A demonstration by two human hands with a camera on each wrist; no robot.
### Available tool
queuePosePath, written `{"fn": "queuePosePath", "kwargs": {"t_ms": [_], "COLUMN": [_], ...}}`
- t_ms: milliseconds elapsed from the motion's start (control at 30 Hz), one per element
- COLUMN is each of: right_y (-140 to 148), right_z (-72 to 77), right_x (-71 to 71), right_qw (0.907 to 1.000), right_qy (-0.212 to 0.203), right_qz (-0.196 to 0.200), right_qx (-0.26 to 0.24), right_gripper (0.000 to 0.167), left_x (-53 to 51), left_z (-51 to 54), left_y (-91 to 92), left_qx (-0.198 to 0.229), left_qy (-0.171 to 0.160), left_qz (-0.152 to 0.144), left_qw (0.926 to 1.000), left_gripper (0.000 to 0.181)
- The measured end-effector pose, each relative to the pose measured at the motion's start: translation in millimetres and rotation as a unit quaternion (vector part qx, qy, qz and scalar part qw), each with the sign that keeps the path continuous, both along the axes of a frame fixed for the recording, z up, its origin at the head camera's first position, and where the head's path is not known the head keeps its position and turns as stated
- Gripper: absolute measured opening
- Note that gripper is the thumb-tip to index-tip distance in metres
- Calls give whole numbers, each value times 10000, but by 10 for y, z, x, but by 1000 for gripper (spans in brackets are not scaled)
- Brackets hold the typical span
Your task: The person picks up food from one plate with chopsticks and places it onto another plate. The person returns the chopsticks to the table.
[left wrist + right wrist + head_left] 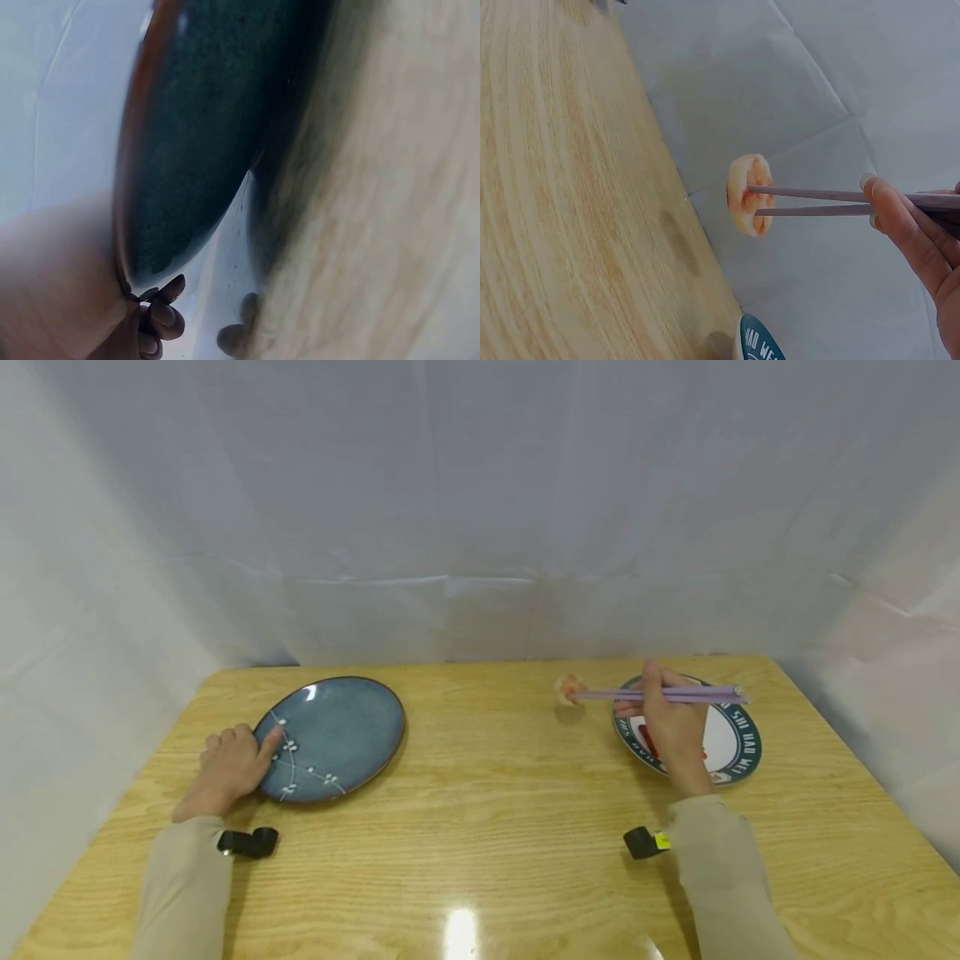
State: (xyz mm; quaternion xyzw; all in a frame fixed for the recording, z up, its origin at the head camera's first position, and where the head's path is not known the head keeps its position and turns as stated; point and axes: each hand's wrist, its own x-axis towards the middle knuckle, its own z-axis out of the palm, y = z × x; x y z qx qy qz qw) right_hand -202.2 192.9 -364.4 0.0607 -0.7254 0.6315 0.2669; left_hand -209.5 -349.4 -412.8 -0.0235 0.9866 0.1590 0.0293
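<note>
On the left side of the table sits a blue plate (341, 727) with white sprigs. My left hand (231, 764) grips its left rim, thumb over the top; in the left wrist view, curled fingertips (166, 319) show below the rim (124, 187). My right hand (671, 718) holds a pair of lilac chopsticks (693, 694). Their tips meet a round, thick, pale-orange piece (750, 196) with reddish patches, raised above the table; what food it is, I cannot tell. Behind and under the right hand lies a white plate (723, 739) with a dark green lettered rim, partly hidden.
Both plates stand on a light wooden table (480, 793), its far edge close to a hanging pale sheet (480, 510). Small black cameras (262, 842) are strapped at both wrists. Bare wood lies between the two plates.
</note>
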Motion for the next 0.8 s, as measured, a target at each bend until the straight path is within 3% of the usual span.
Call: {"fn": "queuePosePath", "kwargs": {"t_ms": [400, 667, 800], "right_y": [12, 3, 0], "right_z": [-39, -79, -102], "right_x": [-36, -22, -15], "right_qw": [9986, 9934, 9841], "right_qy": [106, -323, -768], "right_qz": [76, 198, 338], "right_qx": [-505, -1082, -1565], "right_gripper": [43, 43, 46], "left_x": [-4, 6, 19], "left_z": [5, 15, 25], "left_y": [7, 1, 6], "left_qx": [10, 18, 39], "left_qy": [65, 65, 77], "left_qz": [-21, -37, -44], "left_qw": [10000, 10000, 10000], "left_gripper": [78, 78, 77]}}
